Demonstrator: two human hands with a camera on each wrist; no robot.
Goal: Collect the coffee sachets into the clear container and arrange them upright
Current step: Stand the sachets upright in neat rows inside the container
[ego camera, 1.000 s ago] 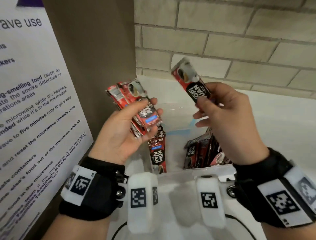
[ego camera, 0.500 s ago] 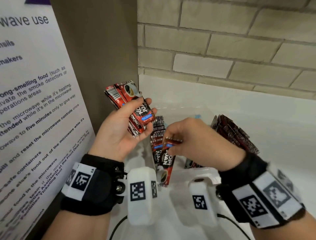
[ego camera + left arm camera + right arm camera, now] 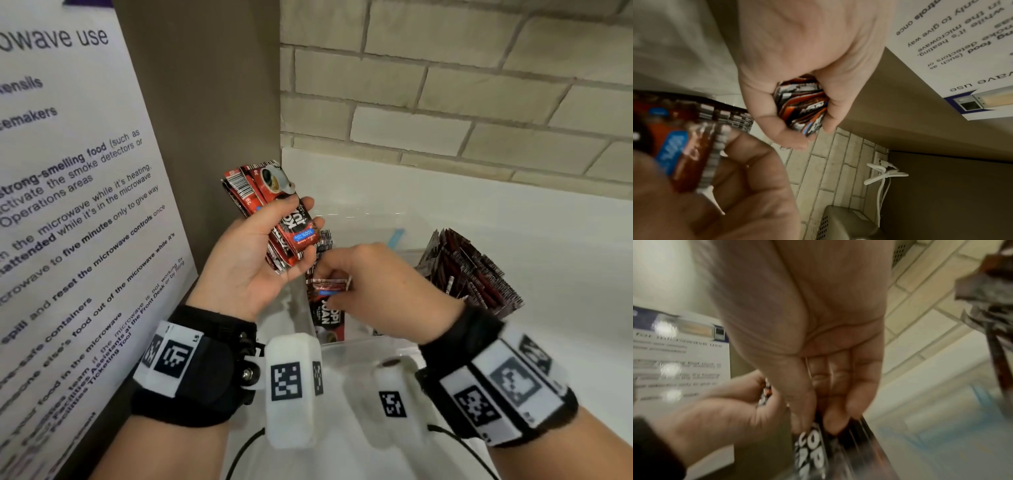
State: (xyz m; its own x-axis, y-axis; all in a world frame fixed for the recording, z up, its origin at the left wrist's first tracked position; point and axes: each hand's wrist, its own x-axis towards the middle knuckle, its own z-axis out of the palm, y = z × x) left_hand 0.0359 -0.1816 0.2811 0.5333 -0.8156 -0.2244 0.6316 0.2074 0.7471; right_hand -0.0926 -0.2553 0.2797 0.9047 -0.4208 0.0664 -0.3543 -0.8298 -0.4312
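My left hand [image 3: 270,246] grips a bundle of red and black coffee sachets [image 3: 274,205] above the left end of the clear container [image 3: 363,346]; the left wrist view shows the bundle's ends [image 3: 803,105] inside the curled fingers. My right hand [image 3: 346,284] pinches the top of one sachet [image 3: 327,308] that stands upright inside the container against its left side. In the right wrist view the thumb and fingers [image 3: 830,423] close on that sachet [image 3: 809,451]. Another upright row of sachets [image 3: 469,270] fills the container's right side.
A brown cabinet side carrying a white microwave notice [image 3: 68,205] rises close on the left. A brick wall [image 3: 445,96] runs behind the white counter [image 3: 513,219]. White cables [image 3: 884,173] hang by the wall.
My right hand carried the single sachet from up in the air down into the container's left side, and has settled slightly lower. My left hand with its bundle stayed about where it was.
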